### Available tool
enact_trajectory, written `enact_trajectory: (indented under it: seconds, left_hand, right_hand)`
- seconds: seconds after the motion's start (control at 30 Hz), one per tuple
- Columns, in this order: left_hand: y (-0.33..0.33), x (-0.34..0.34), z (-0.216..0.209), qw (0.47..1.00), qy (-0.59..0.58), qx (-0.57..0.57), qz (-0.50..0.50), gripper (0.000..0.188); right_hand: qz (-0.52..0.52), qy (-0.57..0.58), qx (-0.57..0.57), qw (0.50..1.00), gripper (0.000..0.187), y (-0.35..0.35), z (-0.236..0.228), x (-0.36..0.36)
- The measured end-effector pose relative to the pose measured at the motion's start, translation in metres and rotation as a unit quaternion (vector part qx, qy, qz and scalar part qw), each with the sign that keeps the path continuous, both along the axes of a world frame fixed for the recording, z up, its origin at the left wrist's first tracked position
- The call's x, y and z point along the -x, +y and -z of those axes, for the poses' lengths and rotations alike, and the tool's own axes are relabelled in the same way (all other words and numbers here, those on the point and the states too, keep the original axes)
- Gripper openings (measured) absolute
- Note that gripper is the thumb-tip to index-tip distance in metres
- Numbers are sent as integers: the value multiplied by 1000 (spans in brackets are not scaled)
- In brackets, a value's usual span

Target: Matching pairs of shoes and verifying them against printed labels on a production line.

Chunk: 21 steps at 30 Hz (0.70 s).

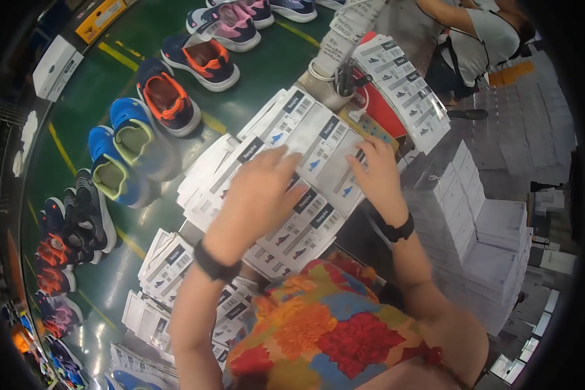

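Observation:
Sheets of printed shoe labels (318, 123) lie in stacks before me, each label with a dark block, a barcode and a small shoe picture. My left hand (257, 192), a little smeared by motion, is over the nearer stack (309, 227), thumb apart from the fingers; whether it touches the paper I cannot tell. My right hand (378, 172) rests its spread fingers at the right edge of the farther sheets. Neither hand shows anything gripped. A dark band (216, 261) circles my left wrist and another dark band (396, 231) my right.
A green conveyor (182, 153) on the left carries blue shoes (127, 153), orange-lined shoes (169, 97) and black shoes (88, 214). More label sheets (166, 270) lie nearer me. Stacked white boxes (461, 221) stand right. Another person (487, 45) is at the far right.

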<state>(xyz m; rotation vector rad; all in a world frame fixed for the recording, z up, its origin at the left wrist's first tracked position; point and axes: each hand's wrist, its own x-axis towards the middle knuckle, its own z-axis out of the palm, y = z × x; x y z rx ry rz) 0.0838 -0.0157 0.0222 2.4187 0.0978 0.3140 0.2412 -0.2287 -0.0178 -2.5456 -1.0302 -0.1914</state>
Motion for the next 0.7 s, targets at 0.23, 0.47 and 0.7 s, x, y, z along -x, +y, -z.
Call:
enact_trajectory:
  seconds: [0.23,0.47,0.7]
  left_hand:
    - [-25,-31,33,979,140,-148,14,47]
    - [-35,-58,41,973,116,-195,-42,59]
    - [-29,-60,33,974,155,-159,-42,71]
  right_hand:
    - [-33,48,46,997,35,-19,13,9]
    - [-16,-11,9,1000,15,24,21,-33]
    - [-29,-54,-19,998,17,27,34,-29]
